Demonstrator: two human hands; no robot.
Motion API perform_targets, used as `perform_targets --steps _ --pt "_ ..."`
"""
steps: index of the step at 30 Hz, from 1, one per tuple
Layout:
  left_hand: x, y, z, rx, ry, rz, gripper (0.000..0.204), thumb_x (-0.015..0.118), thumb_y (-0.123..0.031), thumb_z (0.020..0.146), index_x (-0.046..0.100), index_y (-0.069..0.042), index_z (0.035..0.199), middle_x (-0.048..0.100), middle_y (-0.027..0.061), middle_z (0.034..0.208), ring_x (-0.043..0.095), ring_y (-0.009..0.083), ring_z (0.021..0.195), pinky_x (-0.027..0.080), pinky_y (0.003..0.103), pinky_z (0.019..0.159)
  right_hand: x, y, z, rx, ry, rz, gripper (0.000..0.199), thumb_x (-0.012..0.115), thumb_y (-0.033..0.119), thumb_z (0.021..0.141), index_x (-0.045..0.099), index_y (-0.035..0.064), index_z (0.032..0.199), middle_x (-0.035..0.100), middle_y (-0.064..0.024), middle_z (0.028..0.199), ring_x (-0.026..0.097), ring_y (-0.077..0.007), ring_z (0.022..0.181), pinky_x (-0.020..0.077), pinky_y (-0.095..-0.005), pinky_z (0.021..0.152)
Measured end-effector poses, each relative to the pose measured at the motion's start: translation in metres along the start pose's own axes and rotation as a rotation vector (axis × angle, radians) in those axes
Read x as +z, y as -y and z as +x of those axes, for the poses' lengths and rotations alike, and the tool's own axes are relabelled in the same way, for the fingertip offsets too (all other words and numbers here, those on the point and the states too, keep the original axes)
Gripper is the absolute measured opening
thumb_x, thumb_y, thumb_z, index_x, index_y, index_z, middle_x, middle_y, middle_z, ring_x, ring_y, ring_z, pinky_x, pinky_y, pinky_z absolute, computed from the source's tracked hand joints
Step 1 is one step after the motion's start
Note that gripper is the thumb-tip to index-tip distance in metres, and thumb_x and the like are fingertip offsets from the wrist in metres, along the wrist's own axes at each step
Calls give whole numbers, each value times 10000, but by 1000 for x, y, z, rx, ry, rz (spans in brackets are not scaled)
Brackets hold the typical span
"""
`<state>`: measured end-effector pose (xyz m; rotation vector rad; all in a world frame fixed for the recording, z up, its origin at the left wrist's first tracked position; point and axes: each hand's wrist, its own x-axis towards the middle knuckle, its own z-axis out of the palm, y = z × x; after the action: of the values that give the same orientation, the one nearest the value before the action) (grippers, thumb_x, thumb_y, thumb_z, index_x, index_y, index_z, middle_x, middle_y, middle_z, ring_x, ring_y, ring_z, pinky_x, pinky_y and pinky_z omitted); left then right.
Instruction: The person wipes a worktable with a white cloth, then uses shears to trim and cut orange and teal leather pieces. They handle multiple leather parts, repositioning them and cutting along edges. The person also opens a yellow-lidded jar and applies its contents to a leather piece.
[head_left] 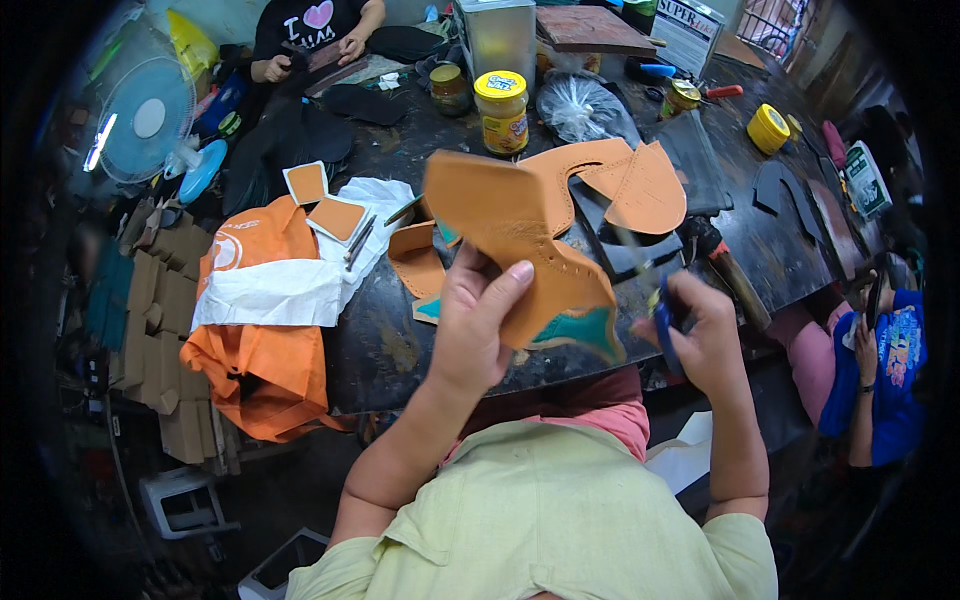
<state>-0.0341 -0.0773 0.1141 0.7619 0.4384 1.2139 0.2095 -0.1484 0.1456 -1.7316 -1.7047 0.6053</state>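
My left hand (pixel 472 318) is closed on a tan leather shoe upper (pixel 500 215), raised over the table's near edge, thumb on its face. Teal lining (pixel 580 328) shows along its lower right edge, and a row of small holes crosses it. Just right of it, my right hand (pixel 708 330) grips blue-handled scissors (pixel 662 325). Their blades point up and away, blurred, so I cannot tell how far apart they are. Behind the upper, more stitched tan leather pieces (pixel 645 190) lie partly over a black slab (pixel 625 252). Another curved tan piece (pixel 414 262) rests left of it.
An orange bag (pixel 265 370) with white cloth hangs over the table's left edge. A hammer (pixel 738 283) lies at the right, and a yellow-lidded jar (pixel 503 115) stands farther back. A fan (pixel 150 118) is far left. Other people sit across the table and at right.
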Motion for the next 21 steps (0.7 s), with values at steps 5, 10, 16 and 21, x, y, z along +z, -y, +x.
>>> perform_targets --steps 5,10,16,21 --pt "-9 -10 35 -198 197 65 315 629 -89 1033 558 -1 1328 700 120 1228 722 185 1090 601 350 956 11 11 16 -100 173 791 515 936 106 752 632 19 1159 702 -56 1073 672 -155 1004 544 -319 930" --pt "-17 -9 41 -211 143 -122 281 638 -84 1040 587 -66 1316 710 93 1186 735 162 1014 624 313 869 33 11 20 -63 194 969 331 798 225 930 608 21 1108 682 -59 975 661 -113 885 544 -259 796" --pt "-27 -8 40 -135 13 -230 296 641 -69 1039 599 -135 1325 714 56 1144 734 154 1000 631 323 851 40 -11 -1 14 558 1119 523 617 519 1039 605 0 1093 665 -102 964 674 -167 872 566 -299 791" --pt "-22 3 41 -78 10 -226 307 631 -64 1043 596 -134 1340 715 50 1168 729 155 1033 625 346 901 55 -13 -13 105 562 1025 449 639 447 1042 606 5 1111 655 -80 972 663 -148 881 563 -291 780"
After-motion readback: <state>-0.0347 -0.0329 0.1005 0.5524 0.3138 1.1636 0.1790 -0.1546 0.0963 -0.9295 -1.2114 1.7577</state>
